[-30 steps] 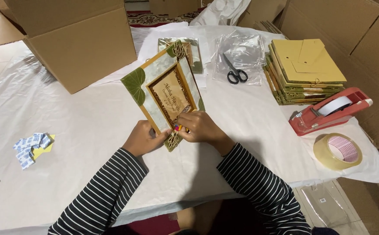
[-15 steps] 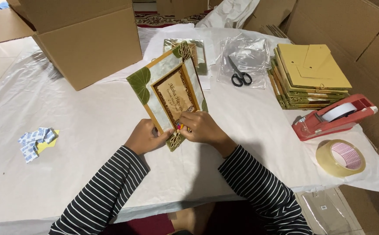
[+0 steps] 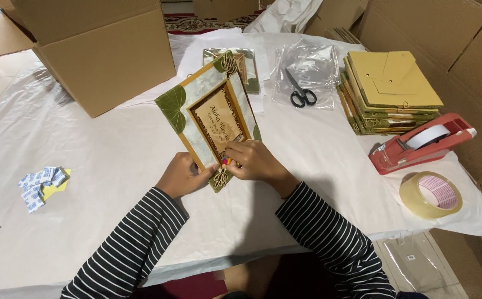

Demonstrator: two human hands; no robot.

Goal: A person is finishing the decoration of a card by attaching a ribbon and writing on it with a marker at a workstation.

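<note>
White sheeting covers the table (image 3: 102, 166) where the left hand (image 3: 181, 176) grips a decorated card (image 3: 210, 119) while the right hand (image 3: 257, 163) pinches its lower corner.

1 head-worn view looks steeply down and forward from above the person's chest, close over the white-covered table (image 3: 86, 166). Both striped sleeves enter from the bottom edge; the far table edge and cardboard boxes (image 3: 102, 55) fill the top.
</note>
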